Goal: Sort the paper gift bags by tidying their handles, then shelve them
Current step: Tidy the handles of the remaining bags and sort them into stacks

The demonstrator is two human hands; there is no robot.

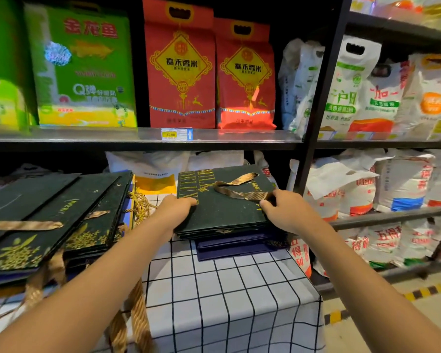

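Gripping a flat dark-green paper gift bag (222,200) atop the small stack at the checked tablecloth's (239,289) far right corner: left hand (175,208) holding its left edge, right hand (281,208) pinching the gold ribbon handle (239,188). Remaining: fanned green bag pile (49,220) at left edge, ribbons dangling; shelving not yet done.

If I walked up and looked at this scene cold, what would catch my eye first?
Probably the two bare hands at the centre: the left hand and right hand hold the sides of a dark green gift bag lying flat on a stack, its gold ribbon handle loose on top. Above, two bright red rice bags stand on the shelf.
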